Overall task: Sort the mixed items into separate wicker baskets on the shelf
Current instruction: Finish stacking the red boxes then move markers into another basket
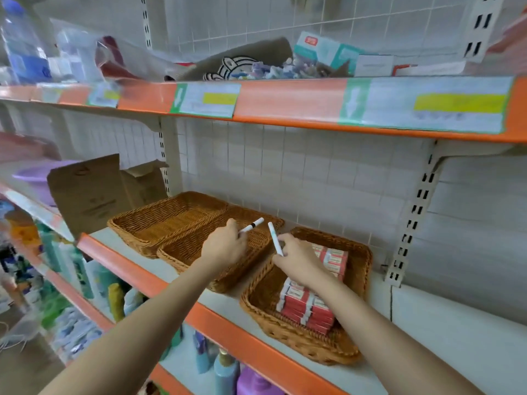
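Three wicker baskets sit on the middle shelf [427, 332]. At centre frame the left hand [224, 248] pinches a white pen with a black band [252, 225] in curled fingers, over the middle basket [196, 252]. Just beside it, the right hand [296, 262] pinches a white pen with a green band [275, 242] between thumb and fingertips — its tip pointing up — above the right basket [313, 342], which holds stacked red boxes [306, 309]. The left basket [159, 220] lies toward the left of the frame, near a cardboard flap [91, 192].
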Tool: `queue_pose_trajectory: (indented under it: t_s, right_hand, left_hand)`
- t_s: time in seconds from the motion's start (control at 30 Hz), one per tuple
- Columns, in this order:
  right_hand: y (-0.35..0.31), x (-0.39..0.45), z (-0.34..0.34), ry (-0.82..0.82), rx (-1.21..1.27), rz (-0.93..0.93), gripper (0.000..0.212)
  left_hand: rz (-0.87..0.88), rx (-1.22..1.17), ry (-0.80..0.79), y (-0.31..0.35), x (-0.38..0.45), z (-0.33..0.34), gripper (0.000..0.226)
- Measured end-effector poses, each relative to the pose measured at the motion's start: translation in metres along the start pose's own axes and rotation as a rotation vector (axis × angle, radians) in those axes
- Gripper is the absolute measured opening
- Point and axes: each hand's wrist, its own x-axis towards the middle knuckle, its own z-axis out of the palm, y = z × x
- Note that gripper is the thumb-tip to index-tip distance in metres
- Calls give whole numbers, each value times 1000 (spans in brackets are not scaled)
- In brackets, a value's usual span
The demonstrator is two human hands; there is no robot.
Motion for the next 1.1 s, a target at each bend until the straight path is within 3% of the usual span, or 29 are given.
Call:
queue_pose_trajectory:
  t_s: [0.23, 0.4, 0.47, 0.6, 0.73, 1.0, 1.1]
  right_hand:
    - [-43, 76, 42, -19, -108, 96, 39]
    - [-52, 117, 75, -30, -170, 250, 10]
    - [-53, 129, 88, -47, -171, 318, 21]
    - [-57, 142, 102, -87, -167, 412, 12]
    - [-54, 145, 110, -123, -80, 448, 24]
    - [-54, 143, 111, -108, 19, 413, 28]
    - [-57, 141, 110, -112, -47, 377, 31]
  left_hand:
    - [-3, -155, -160, -61, 85, -2, 20]
    - [62, -160, -273, -83, 126, 4, 14]
    - [119, -84, -284, -84, 134, 9, 18]
    - [238, 55, -307, -84, 139, 22, 19]
    - [340, 126, -312, -88, 137, 31, 16]
    - [417, 124, -350, -92, 132, 34, 18]
    - [430, 122, -383, -92, 133, 34, 20]
